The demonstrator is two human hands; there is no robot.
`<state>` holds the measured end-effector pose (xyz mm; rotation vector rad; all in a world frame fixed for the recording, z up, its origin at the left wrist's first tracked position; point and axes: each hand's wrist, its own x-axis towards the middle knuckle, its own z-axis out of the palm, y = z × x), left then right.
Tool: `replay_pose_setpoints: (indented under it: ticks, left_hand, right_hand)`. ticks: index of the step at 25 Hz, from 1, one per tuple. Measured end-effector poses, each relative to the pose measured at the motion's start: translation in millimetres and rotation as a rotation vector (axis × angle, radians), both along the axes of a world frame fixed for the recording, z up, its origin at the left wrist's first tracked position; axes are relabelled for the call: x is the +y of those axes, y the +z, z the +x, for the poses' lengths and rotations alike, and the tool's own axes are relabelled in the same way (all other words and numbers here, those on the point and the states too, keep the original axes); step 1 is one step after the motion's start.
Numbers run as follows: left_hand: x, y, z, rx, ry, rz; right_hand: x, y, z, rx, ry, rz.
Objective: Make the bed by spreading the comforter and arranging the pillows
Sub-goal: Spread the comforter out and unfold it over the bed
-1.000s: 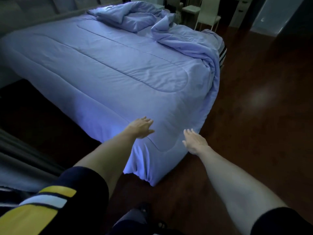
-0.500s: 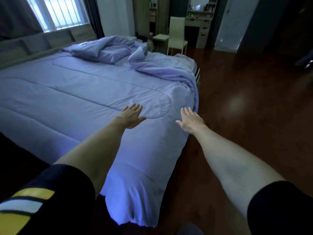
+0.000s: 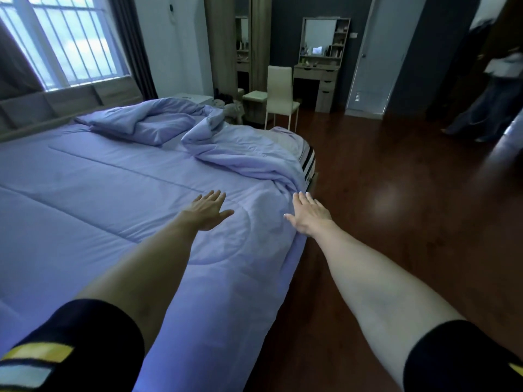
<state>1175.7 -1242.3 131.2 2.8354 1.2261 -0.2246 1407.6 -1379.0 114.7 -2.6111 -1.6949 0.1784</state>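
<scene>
A lavender comforter (image 3: 107,193) lies mostly flat over the bed. Its far right part is bunched into folds (image 3: 240,154) near the bed's right side, where the striped mattress edge (image 3: 310,162) shows. A crumpled lavender pillow (image 3: 147,123) lies at the head of the bed. My left hand (image 3: 208,209) hovers flat and open over the comforter. My right hand (image 3: 310,215) reaches with fingers spread at the bed's right edge, just short of the bunched folds. Neither hand holds anything.
Dark wooden floor (image 3: 410,222) runs along the bed's right side. A white chair (image 3: 280,94) and a stool stand beyond the bed, before a vanity desk (image 3: 319,80). A headboard shelf (image 3: 70,103) and window lie at the back left. Part of a person (image 3: 492,89) shows at far right.
I have moved from the foot corner along the bed's right side toward the head. Both open hands now reach further up the comforter, closer to the bunched folds.
</scene>
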Motion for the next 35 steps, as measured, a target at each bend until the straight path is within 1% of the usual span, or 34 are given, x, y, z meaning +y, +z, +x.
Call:
replay_pose_setpoints:
  ticks: [4, 7, 11, 17, 22, 24, 26, 31, 35]
  left_hand:
    - [34, 3, 93, -0.064, 0.037, -0.014]
    - [61, -1, 146, -0.048, 0.071, -0.037]
    - [111, -7, 210, -0.048, 0.095, -0.063]
    - [217, -16, 299, -0.061, 0.108, -0.064]
    - [314, -17, 359, -0.052, 0.132, -0.077]
    - [340, -19, 377, -0.041, 0.142, -0.101]
    - [367, -26, 394, -0.031, 0.163, -0.111]
    - [437, -43, 442, -0.032, 0.260, -0.125]
    - [484, -57, 490, -0.041, 0.391, -0.149]
  right_hand:
    - [38, 8, 101, -0.045, 0.029, 0.001]
    - [69, 9, 158, -0.035, 0.053, -0.016]
    - [119, 0, 220, -0.034, 0.062, -0.029]
    - [232, -11, 307, -0.014, 0.084, -0.051]
    - [335, -15, 370, 0.008, 0.108, -0.067]
    - [364, -19, 388, 0.034, 0.122, -0.087]
    - [394, -24, 409, 0.019, 0.151, -0.097]
    - [477, -32, 467, 0.058, 0.229, -0.113]
    - [553, -42, 525, 0.060, 0.332, -0.133]
